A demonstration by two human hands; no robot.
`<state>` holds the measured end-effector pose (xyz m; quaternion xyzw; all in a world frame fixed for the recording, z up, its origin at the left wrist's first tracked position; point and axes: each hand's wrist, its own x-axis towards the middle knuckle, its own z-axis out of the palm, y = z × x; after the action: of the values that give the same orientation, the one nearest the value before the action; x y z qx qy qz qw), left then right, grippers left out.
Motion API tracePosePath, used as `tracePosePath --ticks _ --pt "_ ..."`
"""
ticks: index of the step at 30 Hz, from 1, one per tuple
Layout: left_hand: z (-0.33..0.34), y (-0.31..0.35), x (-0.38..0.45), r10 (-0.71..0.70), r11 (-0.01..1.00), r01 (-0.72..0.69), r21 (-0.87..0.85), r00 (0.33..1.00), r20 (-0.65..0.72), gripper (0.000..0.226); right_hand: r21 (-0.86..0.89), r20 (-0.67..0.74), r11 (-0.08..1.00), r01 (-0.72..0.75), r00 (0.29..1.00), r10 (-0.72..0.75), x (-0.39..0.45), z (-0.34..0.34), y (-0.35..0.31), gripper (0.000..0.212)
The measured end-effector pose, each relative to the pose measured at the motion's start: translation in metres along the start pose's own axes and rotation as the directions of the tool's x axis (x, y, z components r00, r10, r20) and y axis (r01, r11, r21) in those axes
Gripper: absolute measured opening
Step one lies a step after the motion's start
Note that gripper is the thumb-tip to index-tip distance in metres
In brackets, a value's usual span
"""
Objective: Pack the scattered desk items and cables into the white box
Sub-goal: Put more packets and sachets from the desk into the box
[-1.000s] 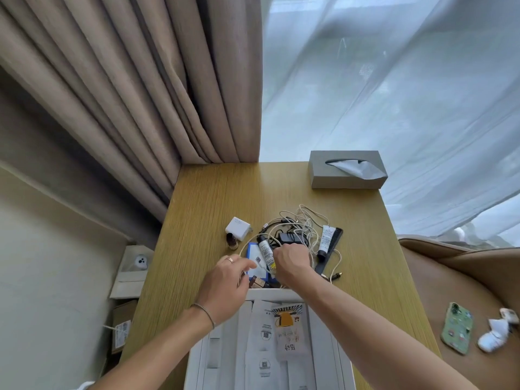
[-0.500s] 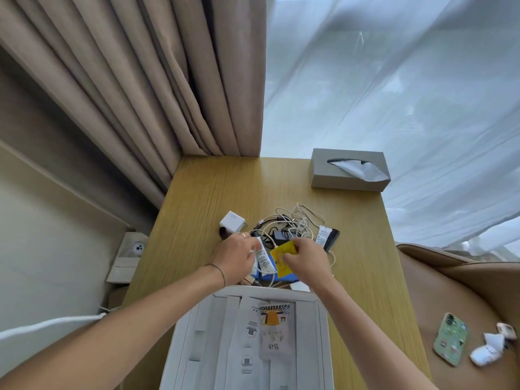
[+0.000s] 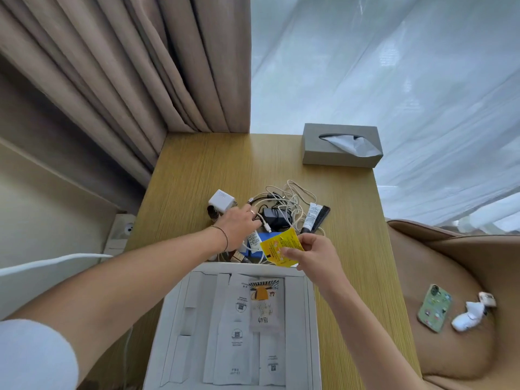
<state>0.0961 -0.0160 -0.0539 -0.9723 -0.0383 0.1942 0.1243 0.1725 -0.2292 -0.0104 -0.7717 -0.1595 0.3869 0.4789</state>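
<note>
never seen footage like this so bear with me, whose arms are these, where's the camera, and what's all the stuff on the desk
The camera sits on a person's head, looking down, so the arms are their own; there is no robot. The right hand pinches a yellow packet just beyond the white box, which already holds paper sachets. The left hand reaches into the pile on the wooden desk; whether it grips anything is hidden. The pile has tangled white cables, a white charger, a black adapter, a small tube and a black comb. A grey tissue box stands at the far edge.
</note>
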Motion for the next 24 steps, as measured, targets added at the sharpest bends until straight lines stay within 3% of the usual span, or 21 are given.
tracePosePath --ticks 4,9,13,18,24 --pt "0.001 0.001 0.004 0.046 0.994 -0.045 0.103 0.999 0.001 0.040 0.024 0.007 1.000 0.012 1.000 -0.012 -0.012 0.000 -0.004 0.007" --pt "0.001 -0.003 0.005 0.054 0.997 -0.055 0.057 0.998 0.022 0.042 0.024 0.096 0.998 0.059 0.994 -0.061 -0.023 0.003 -0.007 0.009" --pt "0.009 -0.011 0.000 0.032 0.995 -0.034 -0.090 0.999 -0.022 0.027 -0.094 0.178 0.994 0.054 0.983 -0.036 -0.028 0.013 -0.002 0.012" --pt "0.010 -0.019 -0.013 -0.049 0.960 -0.012 -0.279 0.976 -0.212 0.020 -0.322 0.244 0.941 0.106 0.969 -0.025 -0.035 0.031 0.010 0.010" --pt "-0.007 -0.016 -0.044 -0.300 0.772 0.002 -0.636 0.883 -0.361 0.021 -0.608 0.339 0.758 0.235 0.941 -0.020 -0.046 0.058 0.024 0.012"
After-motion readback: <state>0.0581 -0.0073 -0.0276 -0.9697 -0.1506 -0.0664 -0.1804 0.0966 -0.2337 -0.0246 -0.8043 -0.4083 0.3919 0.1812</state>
